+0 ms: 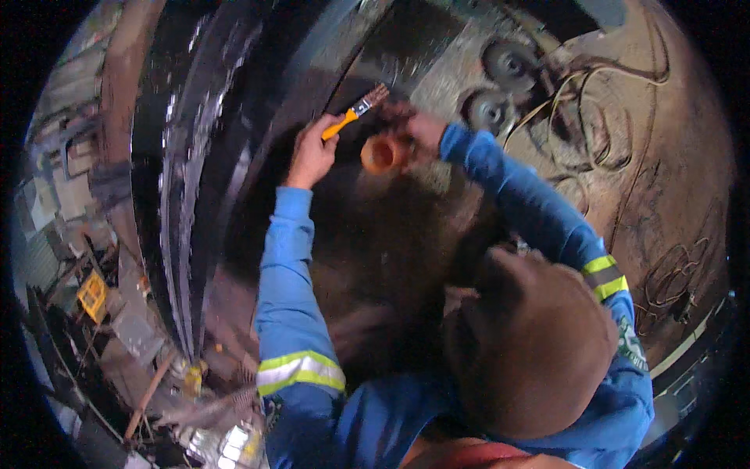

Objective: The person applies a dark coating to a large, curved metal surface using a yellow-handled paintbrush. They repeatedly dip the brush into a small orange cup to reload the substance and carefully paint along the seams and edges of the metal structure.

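The paintbrush [355, 113] has a glossy orange plastic handle, a bright metal ferrule and dull brown bristles; just right of it, the small cup [383, 153] looks like smooth orange plastic; left of the brush, the big curved drum [183, 172] is black metal, wet-looking and glossy; below the brush, the blue sleeves [293, 297] are matt cloth with shiny reflective bands.
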Motion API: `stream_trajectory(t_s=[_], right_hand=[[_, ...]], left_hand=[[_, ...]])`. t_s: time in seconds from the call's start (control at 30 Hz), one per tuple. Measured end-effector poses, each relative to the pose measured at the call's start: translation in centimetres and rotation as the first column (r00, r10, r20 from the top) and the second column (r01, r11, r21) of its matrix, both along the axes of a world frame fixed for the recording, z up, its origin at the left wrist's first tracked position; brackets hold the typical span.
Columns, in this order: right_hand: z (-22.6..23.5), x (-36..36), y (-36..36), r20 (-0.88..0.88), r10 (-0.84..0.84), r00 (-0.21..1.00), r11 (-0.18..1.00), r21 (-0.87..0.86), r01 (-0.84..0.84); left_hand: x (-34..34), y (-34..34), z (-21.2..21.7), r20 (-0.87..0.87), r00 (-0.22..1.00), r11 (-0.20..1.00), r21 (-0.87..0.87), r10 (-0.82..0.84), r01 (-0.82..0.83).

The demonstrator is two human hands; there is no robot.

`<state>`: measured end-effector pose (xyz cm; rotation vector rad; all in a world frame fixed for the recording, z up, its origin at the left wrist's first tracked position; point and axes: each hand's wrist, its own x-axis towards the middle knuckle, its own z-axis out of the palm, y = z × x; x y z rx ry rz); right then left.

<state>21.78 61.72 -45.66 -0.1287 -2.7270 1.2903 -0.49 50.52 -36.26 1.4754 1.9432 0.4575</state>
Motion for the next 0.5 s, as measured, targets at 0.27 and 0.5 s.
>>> stream_trajectory(t_s=[0.27,0.5], right_hand=[[1.7,-0.1,0.2,-0.023,-0.011,1.0,1.0,0.018,0.012],[0.6,0.9,0.5,0.008,-0.031,1.0,0.994,0.105,0.03]], left_hand=[[-1.3,-7.4,11.8,-0.117,0.992,0.994,0.101,0.05,-0.038],[4.7,-3.0,14.7,-0.428,0.791,0.882,-0.028,-0.436,0.47]])
